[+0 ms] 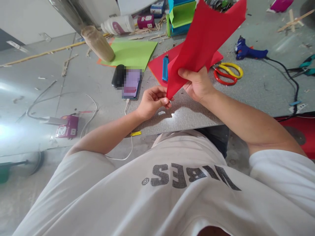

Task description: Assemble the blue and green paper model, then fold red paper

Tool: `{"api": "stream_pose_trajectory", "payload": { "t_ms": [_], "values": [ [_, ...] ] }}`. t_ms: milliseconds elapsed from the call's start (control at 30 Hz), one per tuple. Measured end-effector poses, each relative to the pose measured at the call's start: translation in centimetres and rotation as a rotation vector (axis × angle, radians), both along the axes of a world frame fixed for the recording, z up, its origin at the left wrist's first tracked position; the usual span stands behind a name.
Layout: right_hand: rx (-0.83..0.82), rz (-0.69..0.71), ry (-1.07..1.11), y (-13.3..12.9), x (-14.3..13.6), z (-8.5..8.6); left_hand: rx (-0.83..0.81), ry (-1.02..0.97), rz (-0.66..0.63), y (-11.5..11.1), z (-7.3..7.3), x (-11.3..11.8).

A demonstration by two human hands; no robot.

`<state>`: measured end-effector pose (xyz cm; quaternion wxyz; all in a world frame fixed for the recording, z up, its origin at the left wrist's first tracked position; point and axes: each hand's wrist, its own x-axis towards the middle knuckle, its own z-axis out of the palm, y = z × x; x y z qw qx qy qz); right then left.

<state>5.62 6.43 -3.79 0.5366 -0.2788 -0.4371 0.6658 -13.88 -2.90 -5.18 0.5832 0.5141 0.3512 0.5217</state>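
The right grip (198,83) held a red sheet (211,36), and the left grip (158,100) pinched its corner, probably for steadiness; scissors (227,72) lay just rightward.

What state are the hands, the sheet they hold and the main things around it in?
Held red sheet: raised, bent
Left hand: pinching its lower corner
Right hand: gripping it higher up
Blue utility knife: lying on another red sheet, blade unclear
Scissors: lying, blades largely hidden
Blue glue gun: lying, cord attached
Smartphone: screen lit
Tan bottle: upright
White bottle: on its side
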Motion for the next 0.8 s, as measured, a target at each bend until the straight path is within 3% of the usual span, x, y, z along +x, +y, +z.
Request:
{"api": "stream_pose_trajectory", "payload": {
  "t_ms": [200, 467, 800],
  "values": [
    [0.061, 0.009, 0.057, -0.5, -0.2, -0.3, -0.026, 0.066, -0.017, 0.2, -0.2, -0.1],
    [0.012, -0.041, -0.005, -1.3, -0.7, 0.3, -0.022, 0.143, -0.045, -0.1, -0.3, -0.1],
    [-0.049, -0.027, 0.0, -0.8, -0.8, -0.7, -0.062, 0.176, -0.026, -0.6, 0.2, 0.0]
  ]
}}
